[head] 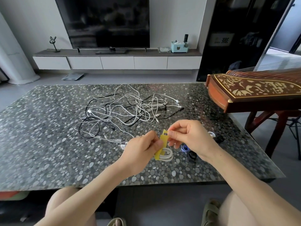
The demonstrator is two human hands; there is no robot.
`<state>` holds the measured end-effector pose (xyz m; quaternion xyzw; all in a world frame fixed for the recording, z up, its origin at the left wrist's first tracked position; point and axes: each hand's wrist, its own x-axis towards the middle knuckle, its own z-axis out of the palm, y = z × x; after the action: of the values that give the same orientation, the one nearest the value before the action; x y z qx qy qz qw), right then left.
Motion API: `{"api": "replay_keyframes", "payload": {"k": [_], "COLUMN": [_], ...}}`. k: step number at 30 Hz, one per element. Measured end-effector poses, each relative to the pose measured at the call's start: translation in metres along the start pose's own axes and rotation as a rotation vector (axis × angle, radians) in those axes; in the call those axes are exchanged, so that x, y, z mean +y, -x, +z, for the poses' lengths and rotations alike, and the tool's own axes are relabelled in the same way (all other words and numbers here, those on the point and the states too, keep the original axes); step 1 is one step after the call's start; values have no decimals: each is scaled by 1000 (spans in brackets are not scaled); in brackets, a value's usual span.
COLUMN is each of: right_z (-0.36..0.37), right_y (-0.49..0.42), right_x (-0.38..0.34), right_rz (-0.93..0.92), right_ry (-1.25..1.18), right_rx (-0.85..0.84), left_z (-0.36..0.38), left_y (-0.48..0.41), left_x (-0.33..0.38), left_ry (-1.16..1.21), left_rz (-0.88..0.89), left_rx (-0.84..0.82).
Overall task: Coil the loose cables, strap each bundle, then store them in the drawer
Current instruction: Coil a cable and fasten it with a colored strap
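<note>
A coiled white cable (166,155) hangs just above the pebble-patterned table (48,144), wrapped by a yellow strap (163,141). My left hand (140,152) grips the coil and the strap's lower part. My right hand (189,136) pinches the strap's upper end between thumb and forefinger. Behind them a tangle of loose white and black cables (127,110) sprawls across the middle of the table.
Rolled straps lie by my right wrist: a blue one (184,148), a black one (192,155), a white one (211,134). A wooden zither (254,92) on a stand overhangs the table's right corner. A TV cabinet with drawers (117,62) lines the far wall.
</note>
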<state>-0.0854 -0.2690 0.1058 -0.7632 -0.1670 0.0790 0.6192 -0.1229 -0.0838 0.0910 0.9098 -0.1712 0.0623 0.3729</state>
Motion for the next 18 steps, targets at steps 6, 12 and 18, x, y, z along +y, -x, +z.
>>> {"api": "replay_keyframes", "payload": {"k": [6, 12, 18], "right_z": [4, 10, 16], "right_y": [5, 11, 14], "right_x": [0, -4, 2], "right_rz": [-77, -197, -352], "right_ry": [111, 258, 369], "right_rx": [97, 152, 127], "left_z": [3, 4, 1], "left_y": [-3, -7, -10], "left_x": [-3, -6, -7], "left_ry": [120, 384, 463], "left_rz": [-91, -212, -230], "left_rx": [-24, -88, -107]}}
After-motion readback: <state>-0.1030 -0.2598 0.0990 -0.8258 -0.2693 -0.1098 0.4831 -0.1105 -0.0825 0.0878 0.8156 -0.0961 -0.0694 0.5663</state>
